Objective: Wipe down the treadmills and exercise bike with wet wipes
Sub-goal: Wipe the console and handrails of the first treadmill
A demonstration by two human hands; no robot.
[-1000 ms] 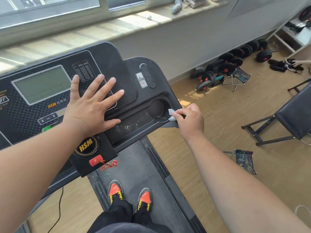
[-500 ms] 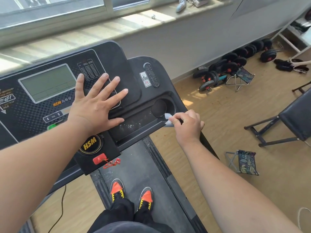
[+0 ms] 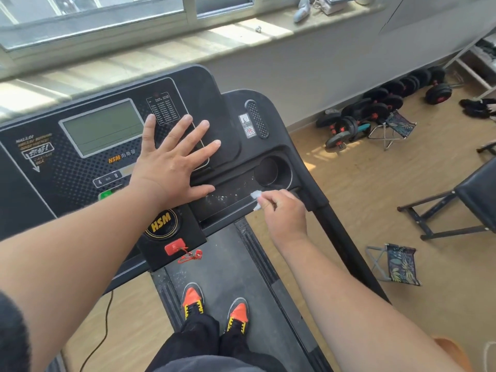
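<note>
We pinched a white wet wipe [image 3: 256, 200] in our right hand [image 3: 284, 214], at the dusty tray [image 3: 225, 196] of the treadmill console [image 3: 80, 162]. Left hand [image 3: 171, 162] lay flat, fingers spread. Logos read "HSM" [image 3: 160, 226]; buttons "4", "8".

- treadmill console [image 3: 220, 108]: matt black plastic, kinda dusty, white specks in the tray [image 3: 228, 196]
- display [image 3: 103, 126]: smooth grey screen with a bit of a sheen
- wet wipe [image 3: 256, 196]: crumpled white cloth-like stuff
- floor [image 3: 357, 189]: light wood-look planks
- folding stool [image 3: 400, 264]: printed fabric on metal tube legs
</note>
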